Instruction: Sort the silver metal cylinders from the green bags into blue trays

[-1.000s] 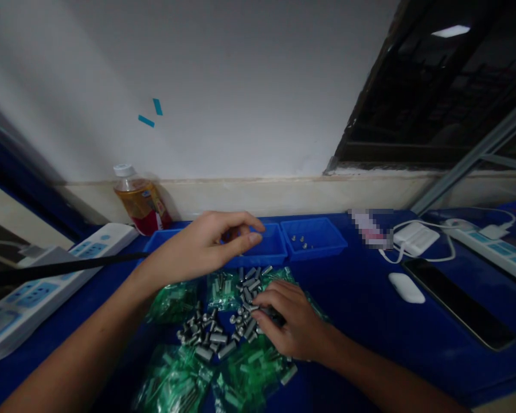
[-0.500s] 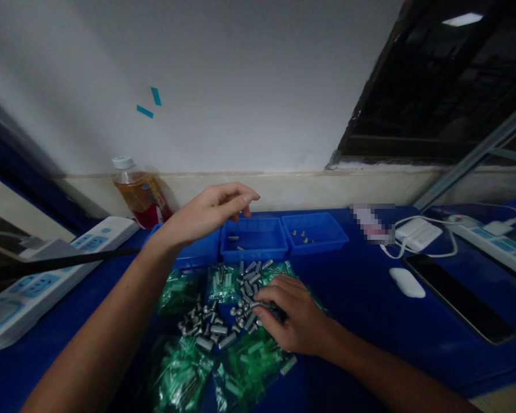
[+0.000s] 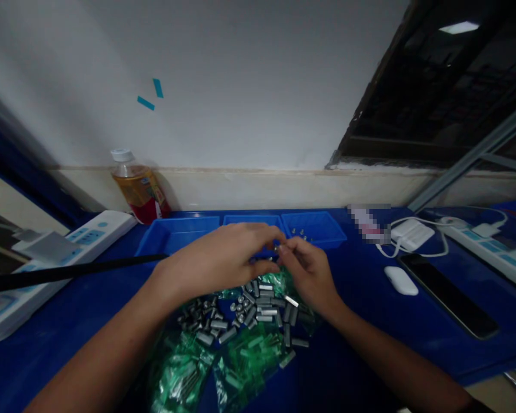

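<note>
My right hand (image 3: 312, 275) is closed in a pinch, a small metal part (image 3: 276, 248) at its fingertips; its exact kind is too small to tell. Facing it, my left hand (image 3: 232, 252) has its curved fingers and thumb apart, around the same spot. Below the hands lie silver hex standoffs (image 3: 264, 312) in a loose pile. To their left sits a heap of bolts (image 3: 200, 312). Two green-tinted clear bags of parts, a left bag (image 3: 180, 373) and a right bag (image 3: 251, 358), lie at the front. Another green bag (image 3: 277, 281) is partly hidden behind the hands.
Blue trays stand along the wall: a left tray (image 3: 184, 225), a middle one mostly hidden by my hand, and a right tray (image 3: 333, 229) holding a few small parts. A bottle (image 3: 137, 186) and power strip (image 3: 90, 235) are left; a phone (image 3: 449, 295) and white case (image 3: 401, 280) right.
My right hand has lifted up and away from the standoff pile with a small part. My left hand has come down and right to meet it.
</note>
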`<control>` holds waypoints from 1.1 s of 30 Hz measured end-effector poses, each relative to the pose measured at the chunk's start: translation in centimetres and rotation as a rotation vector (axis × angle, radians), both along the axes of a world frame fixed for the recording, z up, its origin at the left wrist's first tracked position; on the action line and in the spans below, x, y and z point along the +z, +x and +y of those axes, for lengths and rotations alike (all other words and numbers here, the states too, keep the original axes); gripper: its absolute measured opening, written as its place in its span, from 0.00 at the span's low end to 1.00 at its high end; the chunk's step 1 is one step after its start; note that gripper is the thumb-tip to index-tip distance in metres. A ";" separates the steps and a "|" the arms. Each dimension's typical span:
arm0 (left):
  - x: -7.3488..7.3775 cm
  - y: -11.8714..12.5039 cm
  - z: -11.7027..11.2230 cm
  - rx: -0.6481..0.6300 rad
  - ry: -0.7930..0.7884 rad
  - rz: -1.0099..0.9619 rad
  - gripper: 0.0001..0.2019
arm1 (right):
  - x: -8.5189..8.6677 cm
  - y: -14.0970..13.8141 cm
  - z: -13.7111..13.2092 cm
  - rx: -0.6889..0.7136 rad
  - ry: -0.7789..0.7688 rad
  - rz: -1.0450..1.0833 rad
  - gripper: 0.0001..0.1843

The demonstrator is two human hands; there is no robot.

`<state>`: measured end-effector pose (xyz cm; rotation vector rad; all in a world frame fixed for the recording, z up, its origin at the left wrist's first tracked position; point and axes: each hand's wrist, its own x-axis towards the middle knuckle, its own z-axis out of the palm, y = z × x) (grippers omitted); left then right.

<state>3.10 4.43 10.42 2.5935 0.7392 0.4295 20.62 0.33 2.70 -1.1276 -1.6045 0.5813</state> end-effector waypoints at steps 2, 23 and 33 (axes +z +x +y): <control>0.0 0.5 -0.2 0.059 0.104 -0.084 0.12 | 1.5 -0.3 0.8 -0.007 0.011 0.048 0.15; -3.0 3.0 1.1 0.251 -0.047 -0.102 0.20 | 5.3 4.8 6.0 -0.002 0.178 -0.670 0.04; -5.6 5.0 -2.6 -0.109 0.028 0.478 0.13 | 1.0 8.3 10.0 -0.007 -0.438 -1.110 0.08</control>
